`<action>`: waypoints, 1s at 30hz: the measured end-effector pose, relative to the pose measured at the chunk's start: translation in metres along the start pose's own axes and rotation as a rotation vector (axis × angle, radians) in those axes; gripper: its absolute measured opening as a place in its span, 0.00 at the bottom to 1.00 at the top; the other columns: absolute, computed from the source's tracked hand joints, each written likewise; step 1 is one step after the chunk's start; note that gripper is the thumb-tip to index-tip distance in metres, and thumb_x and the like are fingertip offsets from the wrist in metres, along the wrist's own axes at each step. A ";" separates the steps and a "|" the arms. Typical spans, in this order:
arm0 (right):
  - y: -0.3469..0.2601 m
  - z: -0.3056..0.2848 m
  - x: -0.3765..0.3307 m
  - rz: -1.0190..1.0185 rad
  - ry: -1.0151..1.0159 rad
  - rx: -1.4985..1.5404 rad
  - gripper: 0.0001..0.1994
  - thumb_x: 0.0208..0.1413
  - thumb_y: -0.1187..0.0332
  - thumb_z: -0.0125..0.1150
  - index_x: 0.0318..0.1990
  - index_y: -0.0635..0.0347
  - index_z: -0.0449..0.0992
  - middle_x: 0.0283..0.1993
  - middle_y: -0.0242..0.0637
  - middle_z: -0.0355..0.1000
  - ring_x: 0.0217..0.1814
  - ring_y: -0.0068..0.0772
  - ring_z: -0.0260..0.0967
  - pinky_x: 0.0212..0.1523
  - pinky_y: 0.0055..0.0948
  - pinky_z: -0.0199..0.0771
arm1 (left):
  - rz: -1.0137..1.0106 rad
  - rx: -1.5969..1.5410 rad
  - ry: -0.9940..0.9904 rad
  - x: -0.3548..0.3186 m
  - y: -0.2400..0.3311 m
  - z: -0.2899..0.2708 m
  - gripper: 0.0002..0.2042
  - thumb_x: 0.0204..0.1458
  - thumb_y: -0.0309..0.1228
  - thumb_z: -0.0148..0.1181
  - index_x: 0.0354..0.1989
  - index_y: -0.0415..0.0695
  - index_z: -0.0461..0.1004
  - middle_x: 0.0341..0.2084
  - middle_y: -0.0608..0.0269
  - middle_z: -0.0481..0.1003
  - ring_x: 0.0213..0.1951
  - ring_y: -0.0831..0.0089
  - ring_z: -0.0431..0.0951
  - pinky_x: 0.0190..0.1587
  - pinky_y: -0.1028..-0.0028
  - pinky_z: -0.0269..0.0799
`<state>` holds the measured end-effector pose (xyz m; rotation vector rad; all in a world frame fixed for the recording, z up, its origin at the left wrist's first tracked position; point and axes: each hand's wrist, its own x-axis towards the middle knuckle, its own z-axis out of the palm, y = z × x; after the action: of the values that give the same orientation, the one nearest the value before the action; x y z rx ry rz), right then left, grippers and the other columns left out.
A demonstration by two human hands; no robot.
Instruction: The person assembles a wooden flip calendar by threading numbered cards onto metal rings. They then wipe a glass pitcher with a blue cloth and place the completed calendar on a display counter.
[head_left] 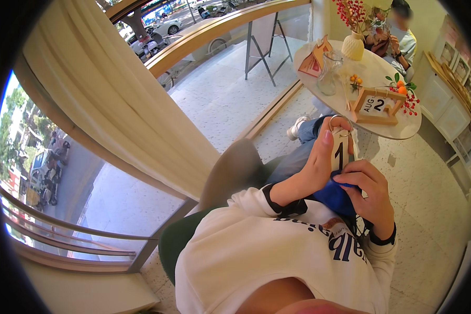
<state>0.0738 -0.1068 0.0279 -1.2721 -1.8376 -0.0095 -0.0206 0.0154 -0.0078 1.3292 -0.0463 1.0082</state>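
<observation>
My left hand (315, 165) holds a pale card (339, 149) upright in front of my lap, gripping its upper part. The card carries one large dark printed numeral, and a metal ring (351, 125) runs through its top. At the lower edge, my right hand (370, 191) pinches a bunched piece of blue cloth (344, 180) against the card. More blue material (334, 201) lies below, over my lap, partly hidden by my hands. Just beyond, a wooden flip-calendar frame (376, 119) stands near the table's front edge.
On the round white table (390, 134) are a cream vase (353, 47) with red berries, a clear glass vase (327, 81), a folded card (314, 62) and orange fruit decorations (401, 88). A person (405, 39) sits behind it. A curtain (115, 94) and window are left.
</observation>
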 end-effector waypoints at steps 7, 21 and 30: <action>0.001 -0.007 -0.001 0.019 -0.028 -0.053 0.15 0.40 0.85 0.62 0.37 0.59 0.78 0.36 0.38 0.71 0.37 0.41 0.72 0.36 0.32 0.73 | 0.027 -0.112 0.017 0.005 -0.002 -0.002 0.28 0.61 0.61 0.29 0.47 0.47 0.60 0.26 0.59 0.69 0.28 0.76 0.68 0.32 0.79 0.64; 0.000 -0.006 0.000 0.041 0.079 0.012 0.12 0.45 0.84 0.61 0.39 0.61 0.76 0.38 0.40 0.70 0.37 0.41 0.71 0.38 0.31 0.72 | -0.034 -0.001 -0.120 -0.004 -0.005 0.007 0.27 0.64 0.56 0.28 0.48 0.43 0.60 0.33 0.59 0.67 0.35 0.76 0.67 0.41 0.78 0.63; 0.004 -0.011 -0.001 0.092 0.068 -0.097 0.12 0.45 0.84 0.62 0.38 0.61 0.76 0.38 0.41 0.70 0.37 0.43 0.71 0.37 0.33 0.72 | 0.014 0.005 -0.064 -0.004 -0.008 0.003 0.26 0.64 0.55 0.29 0.48 0.42 0.60 0.32 0.58 0.67 0.33 0.75 0.67 0.38 0.76 0.64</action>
<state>0.0840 -0.1101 0.0323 -1.4059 -1.7369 -0.0915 -0.0164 0.0112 -0.0150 1.3675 -0.1013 0.9781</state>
